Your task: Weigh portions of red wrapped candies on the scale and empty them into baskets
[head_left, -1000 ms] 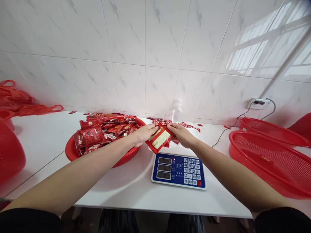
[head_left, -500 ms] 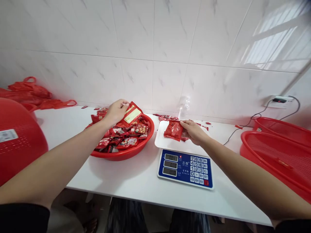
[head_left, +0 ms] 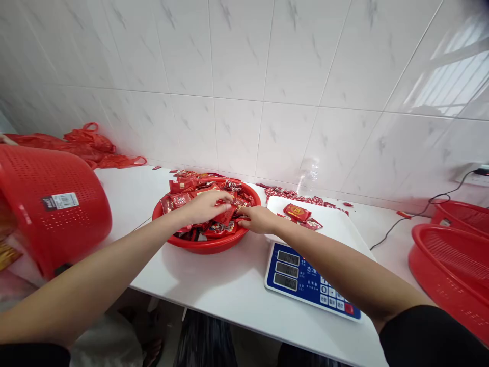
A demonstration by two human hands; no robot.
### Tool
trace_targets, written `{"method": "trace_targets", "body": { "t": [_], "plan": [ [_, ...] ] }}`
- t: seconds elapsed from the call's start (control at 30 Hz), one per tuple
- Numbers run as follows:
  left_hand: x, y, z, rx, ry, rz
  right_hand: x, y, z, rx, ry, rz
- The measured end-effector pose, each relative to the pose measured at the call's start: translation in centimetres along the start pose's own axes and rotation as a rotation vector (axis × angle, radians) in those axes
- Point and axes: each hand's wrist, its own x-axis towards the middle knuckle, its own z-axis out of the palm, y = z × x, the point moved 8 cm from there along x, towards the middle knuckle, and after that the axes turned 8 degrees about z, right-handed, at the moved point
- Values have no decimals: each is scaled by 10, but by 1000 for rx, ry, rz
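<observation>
A round red basin [head_left: 206,248] full of small red printed snack packets [head_left: 179,201] sits before me. My left hand [head_left: 208,206] is over its middle, fingers curled at a red packet [head_left: 225,216] whose edge shows under the thumb. From the right, my right hand [head_left: 260,219] reaches over the rim, thumb and fingers apart among the packets, with nothing visibly held. On the white tray [head_left: 332,219] of a blue digital scale [head_left: 286,293] lie a few red packets [head_left: 298,212], partly behind my right forearm.
Small red pieces [head_left: 282,192] lie along the tiled wall. At left are a tilted red perforated basket [head_left: 84,219] and red plastic bags [head_left: 91,145]. Red baskets [head_left: 439,265] stand at right, beside a black cable [head_left: 401,219]. Part of another person shows at far left.
My right hand has left the packets on the scale tray and moved left into the basin. My left hand has lowered into the packets. The view has shifted left.
</observation>
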Motion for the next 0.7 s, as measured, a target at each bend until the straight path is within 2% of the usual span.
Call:
{"method": "trace_targets", "body": {
  "t": [0.07,0.1,0.2,0.33,0.43,0.53,0.6,0.7],
  "plan": [
    [-3,11,19,17,-158,69,-2,3,-3,-20,58,28],
    [-3,13,25,47,-196,85,-3,6,-6,-34,85,44],
    [2,10,27,164,-191,83,-18,15,-25,-11,195,60],
    [13,6,26,256,-171,27,-58,33,-46,60,349,-64],
    [21,8,37,301,-253,13,-86,57,-38,-42,315,-104],
    [29,9,48,316,-303,24,-105,82,-27,-116,193,-73],
    [35,9,47,291,-270,30,-115,89,-27,-93,128,-56],
    [45,11,34,210,-171,37,-124,87,-40,13,124,-22]
  ]
}}
